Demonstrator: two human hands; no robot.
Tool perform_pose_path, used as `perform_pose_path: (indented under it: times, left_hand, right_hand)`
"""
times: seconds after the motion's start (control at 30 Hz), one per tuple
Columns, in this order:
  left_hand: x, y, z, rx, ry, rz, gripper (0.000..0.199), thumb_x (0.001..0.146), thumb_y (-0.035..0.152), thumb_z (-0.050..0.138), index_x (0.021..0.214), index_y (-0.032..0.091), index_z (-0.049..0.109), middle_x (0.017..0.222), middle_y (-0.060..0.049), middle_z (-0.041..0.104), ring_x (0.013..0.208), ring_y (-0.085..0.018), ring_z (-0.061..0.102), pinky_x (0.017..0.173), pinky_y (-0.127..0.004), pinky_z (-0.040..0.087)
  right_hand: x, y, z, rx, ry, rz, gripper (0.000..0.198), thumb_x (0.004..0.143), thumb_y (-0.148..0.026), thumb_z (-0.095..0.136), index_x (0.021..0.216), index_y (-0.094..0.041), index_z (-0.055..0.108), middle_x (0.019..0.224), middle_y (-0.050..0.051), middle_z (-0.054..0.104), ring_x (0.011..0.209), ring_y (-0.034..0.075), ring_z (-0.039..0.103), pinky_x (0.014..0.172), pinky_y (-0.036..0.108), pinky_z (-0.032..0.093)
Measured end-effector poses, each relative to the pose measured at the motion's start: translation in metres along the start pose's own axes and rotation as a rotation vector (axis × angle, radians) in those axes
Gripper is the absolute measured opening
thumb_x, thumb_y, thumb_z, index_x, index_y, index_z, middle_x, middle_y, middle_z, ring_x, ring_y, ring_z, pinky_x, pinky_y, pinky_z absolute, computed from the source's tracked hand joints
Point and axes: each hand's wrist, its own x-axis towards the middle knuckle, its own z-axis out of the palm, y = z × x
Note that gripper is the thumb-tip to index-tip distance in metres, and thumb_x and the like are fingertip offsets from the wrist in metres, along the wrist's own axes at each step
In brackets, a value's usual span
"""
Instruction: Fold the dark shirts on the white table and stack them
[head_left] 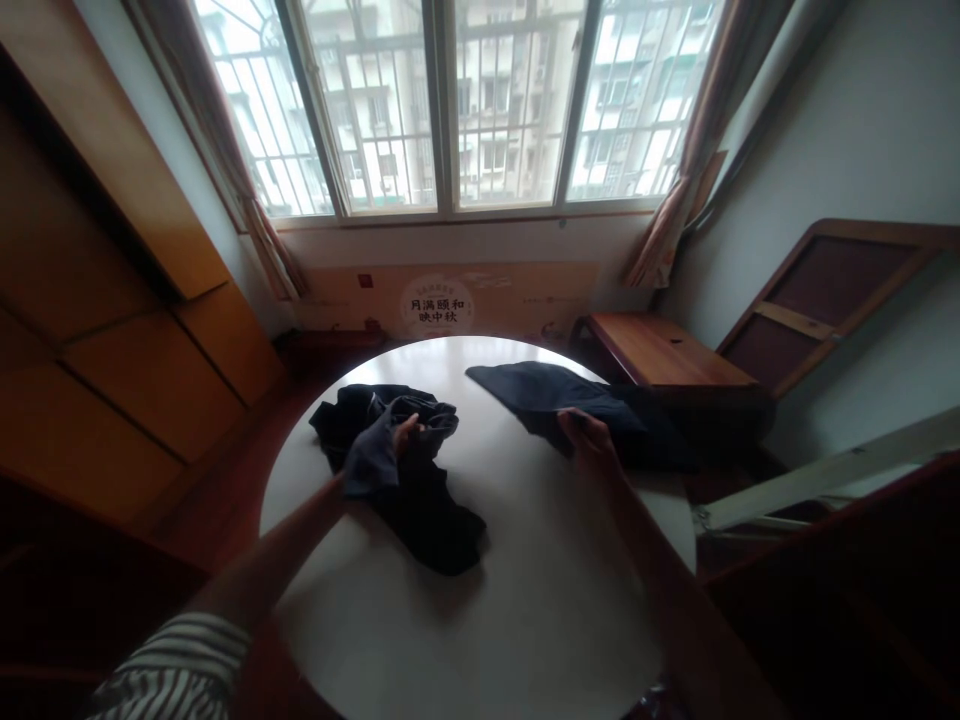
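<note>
On the left half of the round white table [525, 620] lies a crumpled black garment [435, 515] with a grey-blue part [369, 462] draped over my left wrist. My left hand [406, 432] is closed on its bunched fabric, most of the fingers hidden in the folds. To the right, my right hand [586, 432] pinches the near edge of a smooth dark navy garment [540, 390]. That one looks flat and stretches toward the table's right edge, where its far end fades into shadow. A gap of bare tabletop separates the two garments.
Beyond the table, a low wooden bench [667, 345] stands at the right, with a wooden framed panel [817, 300] leaning by the wall. Orange-brown cabinets [127, 400] line the left side. A printed banner [510, 295] sits below the barred window [510, 110].
</note>
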Motion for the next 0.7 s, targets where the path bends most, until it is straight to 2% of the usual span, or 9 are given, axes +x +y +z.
perform_pose_path:
  times: [0.07,0.13,0.17,0.23,0.33,0.43,0.53,0.6,0.7]
  left_hand:
    - [0.004,0.0,0.001,-0.197,-0.054,-0.121,0.045,0.106,0.029,0.027,0.098,0.013,0.068,0.083,-0.005,0.073,0.076,-0.011,0.071,0.064,-0.019,0.057]
    - [0.008,0.005,-0.001,-0.496,-0.04,-0.199,0.044,0.106,0.039,0.027,0.116,0.019,0.065,0.102,-0.01,0.074,0.088,-0.016,0.072,0.075,-0.029,0.059]
    - [0.008,0.01,-0.001,-0.596,-0.039,-0.197,0.044,0.104,0.045,0.031,0.121,0.021,0.064,0.108,-0.011,0.072,0.091,-0.017,0.071,0.079,-0.032,0.059]
    - [0.007,0.024,0.004,-0.578,-0.104,-0.103,0.046,0.097,0.054,0.048,0.124,0.02,0.064,0.114,-0.012,0.069,0.096,-0.021,0.069,0.085,-0.036,0.057]
    - [0.004,0.044,0.025,-0.286,-0.313,0.114,0.055,0.08,0.049,0.074,0.125,0.02,0.065,0.119,-0.013,0.066,0.106,-0.026,0.064,0.093,-0.038,0.051]
    - [0.008,0.05,0.053,-0.018,-0.377,0.239,0.025,0.09,0.038,0.063,0.104,0.019,0.072,0.1,-0.01,0.07,0.093,-0.022,0.065,0.088,-0.034,0.049]
    - [0.029,0.045,0.065,0.103,-0.363,0.219,0.029,0.095,0.03,0.052,0.075,0.018,0.069,0.073,-0.004,0.067,0.072,-0.018,0.064,0.076,-0.031,0.046]
    - [0.057,0.042,0.054,0.086,-0.235,0.07,0.031,0.093,0.033,0.052,0.071,0.016,0.066,0.064,-0.002,0.063,0.064,-0.017,0.06,0.068,-0.03,0.044]
    - [0.115,0.047,0.007,0.057,0.114,-0.165,0.039,0.098,0.04,0.043,0.078,0.014,0.063,0.068,-0.003,0.063,0.072,-0.019,0.06,0.067,-0.031,0.045]
  right_hand:
    - [-0.005,-0.006,0.009,0.072,-0.285,0.025,0.044,0.084,-0.059,0.063,0.073,-0.016,0.063,0.062,-0.001,0.051,0.058,0.013,0.045,0.054,0.025,0.038]
    - [-0.009,-0.009,0.016,0.074,-0.518,0.045,0.042,0.083,-0.057,0.065,0.075,-0.016,0.065,0.062,-0.002,0.05,0.059,0.012,0.043,0.055,0.024,0.038]
    - [-0.01,-0.009,0.02,0.066,-0.585,0.05,0.041,0.083,-0.056,0.065,0.076,-0.015,0.066,0.061,-0.002,0.049,0.058,0.012,0.043,0.054,0.023,0.037]
    - [-0.012,-0.006,0.027,0.062,-0.609,0.046,0.042,0.085,-0.057,0.063,0.077,-0.015,0.068,0.061,-0.003,0.049,0.056,0.011,0.041,0.053,0.023,0.037]
    - [-0.015,-0.003,0.033,0.067,-0.499,0.018,0.045,0.085,-0.058,0.061,0.075,-0.015,0.068,0.06,-0.002,0.052,0.054,0.011,0.044,0.051,0.023,0.037]
    - [-0.015,-0.005,0.032,0.049,-0.342,-0.032,0.041,0.086,-0.055,0.062,0.076,-0.016,0.069,0.065,0.001,0.061,0.06,0.015,0.055,0.056,0.025,0.043]
    - [-0.008,-0.007,0.021,0.02,-0.079,-0.084,0.036,0.091,-0.05,0.057,0.08,-0.017,0.069,0.075,0.004,0.068,0.071,0.019,0.064,0.07,0.029,0.05]
    - [-0.001,-0.003,0.008,-0.061,0.148,-0.109,0.036,0.095,-0.047,0.051,0.084,-0.017,0.068,0.079,0.007,0.07,0.077,0.02,0.066,0.078,0.033,0.051]
    - [0.011,0.012,-0.015,-0.354,0.404,-0.131,0.037,0.095,-0.043,0.044,0.09,-0.015,0.067,0.09,0.012,0.069,0.086,0.024,0.065,0.084,0.037,0.05]
